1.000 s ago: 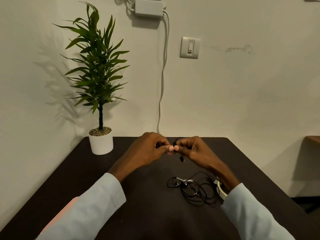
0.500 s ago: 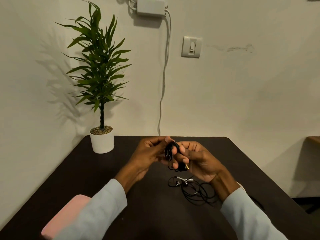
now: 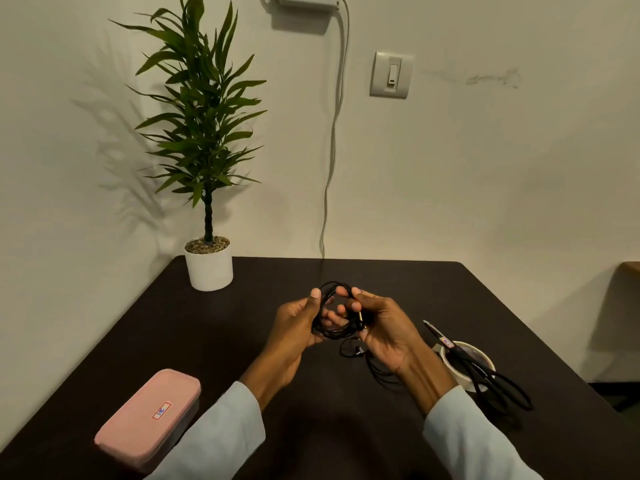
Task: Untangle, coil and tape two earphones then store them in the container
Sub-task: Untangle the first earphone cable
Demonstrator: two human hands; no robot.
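Observation:
A black earphone (image 3: 331,308) is wound into a loose coil and held above the dark table (image 3: 207,341) between both hands. My left hand (image 3: 294,327) pinches the coil's left side. My right hand (image 3: 384,327) grips its right side, where the gold plug shows by the fingers. The second black earphone (image 3: 356,351) lies loose on the table just below my right hand, partly hidden by it. A closed pink container (image 3: 149,417) sits at the near left. A roll of tape (image 3: 467,363) stands at the right, with black-handled scissors (image 3: 485,375) resting across it.
A potted plant in a white pot (image 3: 209,268) stands at the table's far left corner against the wall. A white cable (image 3: 332,140) hangs down the wall behind the table. The table's right edge runs close past the scissors.
The hands have gone from pinching close together to holding the wound coil open between them, slightly lower. The view has tilted down, so the pink container, tape and scissors now show.

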